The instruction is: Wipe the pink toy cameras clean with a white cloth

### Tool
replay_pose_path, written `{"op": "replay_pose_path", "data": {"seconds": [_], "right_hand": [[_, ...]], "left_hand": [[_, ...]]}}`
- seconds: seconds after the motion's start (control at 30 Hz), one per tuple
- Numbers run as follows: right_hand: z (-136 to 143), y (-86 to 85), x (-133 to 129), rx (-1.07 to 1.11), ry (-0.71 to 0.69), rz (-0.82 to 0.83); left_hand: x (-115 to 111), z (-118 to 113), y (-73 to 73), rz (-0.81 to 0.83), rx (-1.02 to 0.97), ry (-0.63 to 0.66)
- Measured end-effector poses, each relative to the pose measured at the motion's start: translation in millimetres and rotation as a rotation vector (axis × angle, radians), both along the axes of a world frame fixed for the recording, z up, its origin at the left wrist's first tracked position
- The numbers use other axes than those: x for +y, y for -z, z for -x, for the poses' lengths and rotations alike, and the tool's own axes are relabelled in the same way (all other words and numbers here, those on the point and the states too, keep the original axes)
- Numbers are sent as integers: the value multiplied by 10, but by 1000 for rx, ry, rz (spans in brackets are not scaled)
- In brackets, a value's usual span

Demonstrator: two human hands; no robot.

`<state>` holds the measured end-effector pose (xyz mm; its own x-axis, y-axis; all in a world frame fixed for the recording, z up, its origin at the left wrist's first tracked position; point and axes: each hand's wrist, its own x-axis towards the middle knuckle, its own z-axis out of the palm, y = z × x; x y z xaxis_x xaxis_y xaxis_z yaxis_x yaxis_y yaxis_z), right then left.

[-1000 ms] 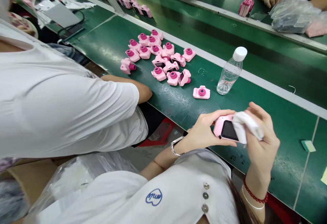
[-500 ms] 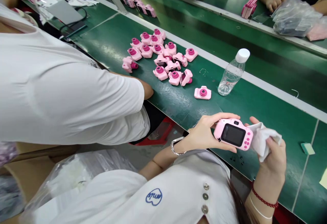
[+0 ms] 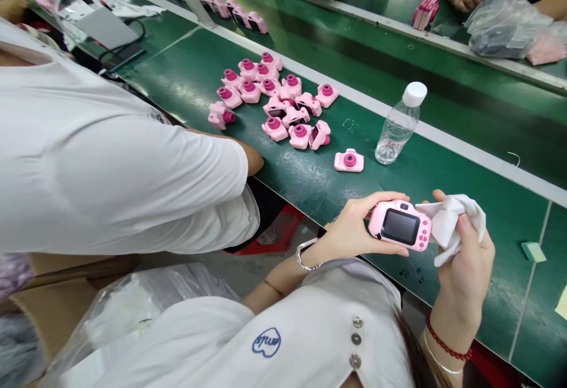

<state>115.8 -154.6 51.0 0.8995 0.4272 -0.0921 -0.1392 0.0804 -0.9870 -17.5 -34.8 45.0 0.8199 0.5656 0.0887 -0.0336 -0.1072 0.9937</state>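
Observation:
My left hand (image 3: 354,225) grips a pink toy camera (image 3: 400,225) by its left end, thumb below and fingers above. The camera's dark screen and pink buttons face me. At its right end, my right hand (image 3: 467,264) is closed on a crumpled white cloth (image 3: 454,222), which meets the camera's right side. Beyond my hands a single pink toy camera (image 3: 349,160) lies lens-up on the green bench (image 3: 447,166). Farther left stands a cluster of several pink toy cameras (image 3: 274,87), most with lenses upward.
A clear bottle with a white cap (image 3: 396,125) stands behind my hands. A small green-and-white block (image 3: 534,252) lies at the right. A co-worker's white sleeve (image 3: 177,163) fills the left. Across the belt, other people sit near plastic bags (image 3: 505,28).
My right hand and the cloth have shifted slightly left and up, and the cloth is folded differently. The held camera has moved slightly left. The whole view has shifted a little.

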Motion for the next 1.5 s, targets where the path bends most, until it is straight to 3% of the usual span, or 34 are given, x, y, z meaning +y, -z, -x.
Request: {"op": "replay_pose_path", "data": {"seconds": [0.33,0.77,0.97,1.07,1.2,1.3,1.4,1.5], "right_hand": [[103,-42,-12,33,-51,41],[71,53,7,120,-124,79],[-95,259,-81,245,-244,185],[-233,452,-109,212,-345,319],[-658,706,55,26,-304,451],[-1275,794,346,-190,-84,520],[-1951,731,693,-381,190,556],[-2404,578,950,-490,338,509]], "left_hand": [[-4,21,-14,-43,-94,17],[-19,-2,-51,-58,-17,-79],[99,-63,75,-107,-143,94],[165,-140,192,-149,-69,144],[214,-257,374,-166,154,89],[273,-286,495,-245,194,20],[364,-235,597,-347,243,-136],[482,-150,676,-397,276,-296]]}}
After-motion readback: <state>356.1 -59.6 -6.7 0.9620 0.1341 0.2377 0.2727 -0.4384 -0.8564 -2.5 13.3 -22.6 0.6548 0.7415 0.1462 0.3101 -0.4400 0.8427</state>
